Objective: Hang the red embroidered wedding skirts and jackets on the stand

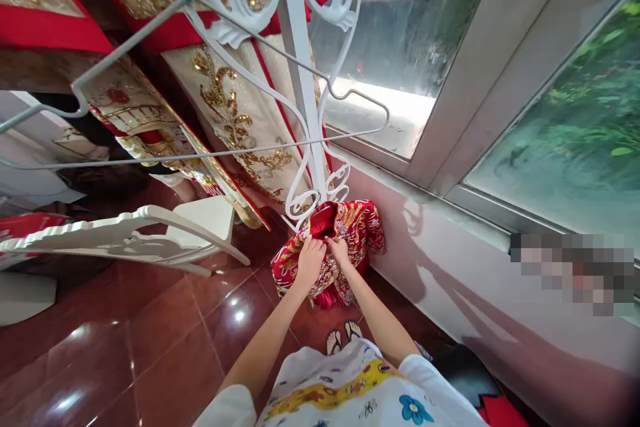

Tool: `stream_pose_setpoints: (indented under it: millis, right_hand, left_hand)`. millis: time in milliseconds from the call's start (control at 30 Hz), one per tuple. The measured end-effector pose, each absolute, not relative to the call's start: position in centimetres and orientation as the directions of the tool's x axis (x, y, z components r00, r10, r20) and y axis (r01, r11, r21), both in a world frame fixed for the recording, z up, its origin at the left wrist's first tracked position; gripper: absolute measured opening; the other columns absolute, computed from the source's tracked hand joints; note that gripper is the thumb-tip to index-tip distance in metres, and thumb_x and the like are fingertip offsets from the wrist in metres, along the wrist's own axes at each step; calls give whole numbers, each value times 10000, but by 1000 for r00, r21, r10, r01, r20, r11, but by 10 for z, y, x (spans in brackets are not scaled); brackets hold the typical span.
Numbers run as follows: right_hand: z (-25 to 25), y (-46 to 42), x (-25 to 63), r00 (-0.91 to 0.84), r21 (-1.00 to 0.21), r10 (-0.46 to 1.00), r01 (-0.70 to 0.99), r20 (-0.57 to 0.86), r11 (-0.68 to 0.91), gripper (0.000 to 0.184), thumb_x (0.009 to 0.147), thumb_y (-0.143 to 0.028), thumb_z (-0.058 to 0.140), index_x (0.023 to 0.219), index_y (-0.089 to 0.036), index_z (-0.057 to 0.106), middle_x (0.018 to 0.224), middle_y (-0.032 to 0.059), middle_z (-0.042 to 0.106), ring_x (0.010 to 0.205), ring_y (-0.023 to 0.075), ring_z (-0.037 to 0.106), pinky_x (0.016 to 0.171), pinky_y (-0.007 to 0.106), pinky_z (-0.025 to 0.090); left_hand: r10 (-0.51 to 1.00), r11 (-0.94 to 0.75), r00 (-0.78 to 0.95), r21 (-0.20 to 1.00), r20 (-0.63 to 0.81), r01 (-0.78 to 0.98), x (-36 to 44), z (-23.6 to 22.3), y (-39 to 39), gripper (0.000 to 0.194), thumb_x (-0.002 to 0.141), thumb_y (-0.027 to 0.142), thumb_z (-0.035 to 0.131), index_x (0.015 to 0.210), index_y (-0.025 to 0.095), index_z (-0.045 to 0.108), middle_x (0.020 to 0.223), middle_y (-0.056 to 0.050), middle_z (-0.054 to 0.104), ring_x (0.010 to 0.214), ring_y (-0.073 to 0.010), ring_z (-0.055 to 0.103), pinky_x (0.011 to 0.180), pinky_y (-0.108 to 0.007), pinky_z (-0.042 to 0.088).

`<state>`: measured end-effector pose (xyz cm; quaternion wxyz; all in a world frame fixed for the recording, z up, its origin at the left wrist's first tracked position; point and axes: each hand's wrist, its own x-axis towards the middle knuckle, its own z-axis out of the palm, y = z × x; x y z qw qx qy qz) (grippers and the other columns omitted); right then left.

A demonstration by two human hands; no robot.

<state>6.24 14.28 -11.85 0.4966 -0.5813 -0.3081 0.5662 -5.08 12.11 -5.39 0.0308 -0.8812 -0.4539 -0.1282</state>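
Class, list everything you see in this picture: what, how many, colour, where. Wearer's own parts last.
Jacket: one, red with gold embroidery, centre.
Stand: one, white scrollwork, upper centre.
Wire hanger: one, grey, upper left foreground.
Hanging garments: several overlapping, cream, gold and red, upper left.
Chair: at least one, white, left.
Window panes: two, clear with greenery beyond, right.
Wall: one, pinkish white, below the panes.
Floor: one, dark red tile, lower left.
Unclear item: one, black, lower right.
Shirt: one, white, printed, bottom centre.
Sandalled feet: two, black straps, above the shirt.
Left hand: one, bare, at the jacket's collar.
Right hand: one, bare, beside it.
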Motion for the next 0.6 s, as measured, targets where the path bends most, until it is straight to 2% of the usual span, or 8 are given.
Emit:
stream_pose_setpoints:
  millis: [167, 333, 433, 600]
  right_hand:
    - [-121, 136, 77, 57, -873, 897, -264, -438, -410, 324, 914, -417, 466, 889, -119, 589, 739, -1, 604, 591, 76, 559, 565, 232, 490]
    - [-121, 140, 80, 24, -889, 918, -259, -396, -377, 300, 865, -399, 555, 765, -117, 583, 620, -35, 579, 537, 74, 549, 557, 230, 474]
    - [-126, 138, 85, -27, -905, 934, -239, -355, -351, 283, 863, -375, 563, 749, -118, 589, 665, -21, 614, 594, 81, 579, 624, 248, 494]
    - [-174, 113, 113, -99, -912, 919, -118, -382, -392, 253, 865, -335, 572, 757, -108, 600, 692, -21, 610, 621, 84, 579, 635, 251, 500]
  left_hand:
    - [802, -579, 557, 49, 216, 814, -50, -50, 121, 292, 856, 70, 381, 932, 181, 641, 905, -63, 631, 949, -211, 558, 1060, -445, 324]
    - [818, -558, 541, 42, 197, 829, -46, -44, 121, 320, 857, 65, 355, 943, 185, 639, 902, -63, 623, 940, -209, 551, 1046, -440, 326]
    - [821, -555, 540, 37, 187, 831, -45, -37, 124, 316, 846, 56, 365, 901, 187, 647, 875, -67, 617, 909, -210, 549, 1007, -426, 349]
    - [803, -585, 572, 31, 168, 811, -57, -18, 122, 257, 868, 154, 430, 780, 225, 661, 793, -46, 606, 833, -201, 555, 922, -417, 375]
